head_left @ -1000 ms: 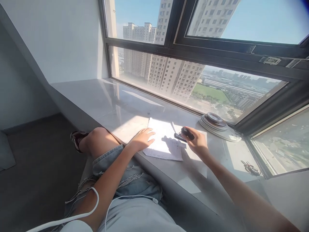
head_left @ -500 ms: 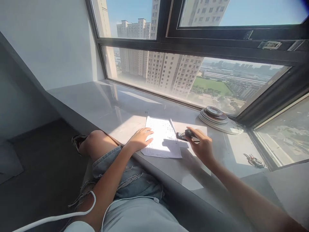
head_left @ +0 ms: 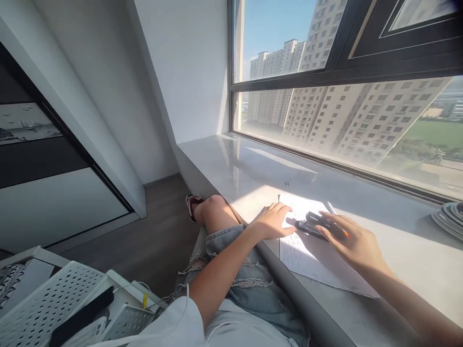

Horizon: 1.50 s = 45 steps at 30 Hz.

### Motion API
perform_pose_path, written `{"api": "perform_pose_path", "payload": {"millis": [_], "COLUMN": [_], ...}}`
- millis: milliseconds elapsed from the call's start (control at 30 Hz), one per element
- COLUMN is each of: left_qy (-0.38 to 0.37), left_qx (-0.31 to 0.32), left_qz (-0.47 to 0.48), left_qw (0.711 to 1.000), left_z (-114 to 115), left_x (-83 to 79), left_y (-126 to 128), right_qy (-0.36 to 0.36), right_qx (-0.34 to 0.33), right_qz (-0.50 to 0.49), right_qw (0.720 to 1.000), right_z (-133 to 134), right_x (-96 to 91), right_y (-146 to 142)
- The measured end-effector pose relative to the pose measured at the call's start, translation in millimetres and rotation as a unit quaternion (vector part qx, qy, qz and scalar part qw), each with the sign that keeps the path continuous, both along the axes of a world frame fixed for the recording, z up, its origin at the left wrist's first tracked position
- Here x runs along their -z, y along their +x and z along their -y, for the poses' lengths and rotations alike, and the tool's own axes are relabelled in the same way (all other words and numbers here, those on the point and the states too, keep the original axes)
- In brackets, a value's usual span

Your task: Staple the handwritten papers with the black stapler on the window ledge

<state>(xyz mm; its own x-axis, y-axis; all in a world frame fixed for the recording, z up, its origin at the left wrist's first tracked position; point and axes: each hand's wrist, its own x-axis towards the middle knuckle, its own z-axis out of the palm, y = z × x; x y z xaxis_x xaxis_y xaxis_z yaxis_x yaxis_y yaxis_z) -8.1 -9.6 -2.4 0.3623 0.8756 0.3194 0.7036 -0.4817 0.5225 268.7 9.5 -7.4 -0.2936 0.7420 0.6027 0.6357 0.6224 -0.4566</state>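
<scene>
Head cam, the only view here. Your left hand (head_left: 271, 221) lies open and flat, palm down, on the left side of the paper (head_left: 318, 262). It grips nothing and just pins the sheet. The paper sits right up against the near edge of the sill (head_left: 253, 168), so there's not much margin before it slides off toward your lap.

Your right hand (head_left: 356, 243) is curled over the top of a black tool that looks like a stapler (head_left: 313, 225), with the fingers wrapped along its length. The stapler is over the middle of the sheet, and its nose points at your left fingertips, almost touching them. I can't tell from this angle if it's resting on the paper or hovering just above it.

What I'd do:
- Pull those left fingertips back from the nose before you put any weight on it. They look way too close for comfort.
- Put the weight of your left palm on the sheet, not just the fingers, so it doesn't creep over the near edge.
- Press straight down with the heel of your right hand. A sideways shove will probably skid the sheet on that glossy sill.
- Watch the pen (head_left: 331, 207) lying just beyond the stapler, toward the window. It could roll under your hand.

The plates (head_left: 450, 217) at the right end of the sill are well apart from all this, so no worry there.
</scene>
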Motion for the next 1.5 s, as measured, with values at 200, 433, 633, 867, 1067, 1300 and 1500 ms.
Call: {"api": "perform_pose_path", "payload": {"millis": [200, 433, 633, 867, 1067, 1300, 1500], "left_qy": [0.002, -0.014, -0.013, -0.033, -0.039, -0.053, -0.061], "left_qx": [0.009, 0.002, -0.031, -0.075, -0.08, -0.083, -0.076], "left_qz": [-0.029, -0.06, -0.052, -0.121, -0.022, 0.036, 0.097], "left_qw": [1.0, 0.998, 0.998, 0.989, 0.996, 0.994, 0.991], "left_z": [-1.8, -6.7, -6.3, -12.5, -16.6, -20.0, -15.7], "left_x": [1.6, -4.6, -6.4, -13.8, -3.3, 0.0, -3.8], "left_y": [0.4, 2.3, 6.7, 18.3, 16.2, 11.4, 12.2], "right_qy": [-0.141, -0.154, -0.227, -0.269, -0.329, -0.341, -0.202], "right_qx": [-0.078, -0.083, -0.119, -0.096, -0.101, -0.14, -0.114], "right_qz": [-0.012, -0.065, -0.118, -0.179, -0.223, -0.226, -0.099], "right_qw": [0.987, 0.982, 0.959, 0.941, 0.912, 0.901, 0.968], "right_z": [-15.4, -7.5, -9.0, -13.9, -20.1, -17.3, -13.9], "right_x": [0.5, -2.1, -8.1, -0.4, 3.9, -4.8, -2.3], "right_y": [27.2, 5.7, 8.5, 11.0, 13.8, 15.1, 8.7]}}
